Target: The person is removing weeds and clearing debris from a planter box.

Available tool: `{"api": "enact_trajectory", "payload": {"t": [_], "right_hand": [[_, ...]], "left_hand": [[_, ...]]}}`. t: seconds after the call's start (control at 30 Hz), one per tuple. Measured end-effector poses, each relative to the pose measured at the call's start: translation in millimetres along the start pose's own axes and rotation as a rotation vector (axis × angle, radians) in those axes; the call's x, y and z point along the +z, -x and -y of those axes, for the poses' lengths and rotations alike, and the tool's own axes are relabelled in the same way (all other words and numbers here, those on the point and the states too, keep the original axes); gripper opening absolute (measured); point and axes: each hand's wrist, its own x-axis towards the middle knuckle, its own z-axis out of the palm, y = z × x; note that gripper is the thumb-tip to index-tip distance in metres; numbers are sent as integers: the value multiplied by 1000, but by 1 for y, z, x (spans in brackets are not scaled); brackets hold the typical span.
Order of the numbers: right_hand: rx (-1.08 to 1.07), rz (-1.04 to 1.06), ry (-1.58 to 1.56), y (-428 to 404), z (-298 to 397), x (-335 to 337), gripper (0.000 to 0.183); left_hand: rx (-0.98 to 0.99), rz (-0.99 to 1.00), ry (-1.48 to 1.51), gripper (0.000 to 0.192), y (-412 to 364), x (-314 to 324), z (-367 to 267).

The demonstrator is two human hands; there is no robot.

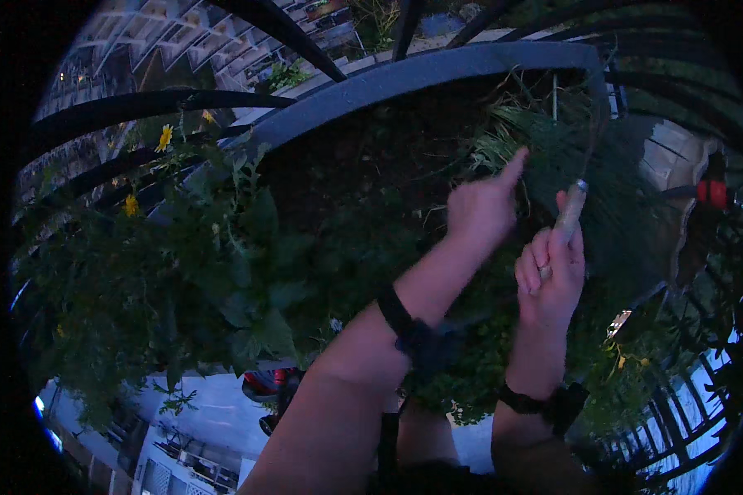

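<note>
My right hand (551,266) grips the pale wooden handle (571,213) of a garden hand tool. A metal ferrule (581,184) caps the handle's upper end. Beyond it a thin, dark shaft or blade runs up toward the planter's corner, too dim to identify. To its left, my left hand (483,207) has the index finger stretched out and the others curled; the palm side is hidden. That fingertip is beside a clump of long green grass (501,133), some of it pale and dry. Dark soil (359,161) lies left of the clump.
A grey planter rim (433,77) curves along the far side, with dark railing bars (285,37) beyond. Leafy plants (223,278) with yellow flowers (165,138) crowd the left. At right are a torn pale bag or carton (675,154) and a red-and-black object (712,194).
</note>
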Motion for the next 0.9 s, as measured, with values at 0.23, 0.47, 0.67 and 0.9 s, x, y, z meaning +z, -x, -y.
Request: {"api": "enact_trajectory", "payload": {"t": [0.23,0.47,0.67,0.9], "right_hand": [[157,-19,34,-15,-7,12,40],[161,-21,46,-16,-6,11,39],[156,2,56,-16,-7,8,40],[168,-12,55,-15,-5,7,40]], "left_hand": [[62,-43,91,57,23,-12,13],[-260,-499,578,19,-1,-68,55],[-335,-219,927,30,-44,-51,42],[-148,-180,351,37,-68,-20,18]]}}
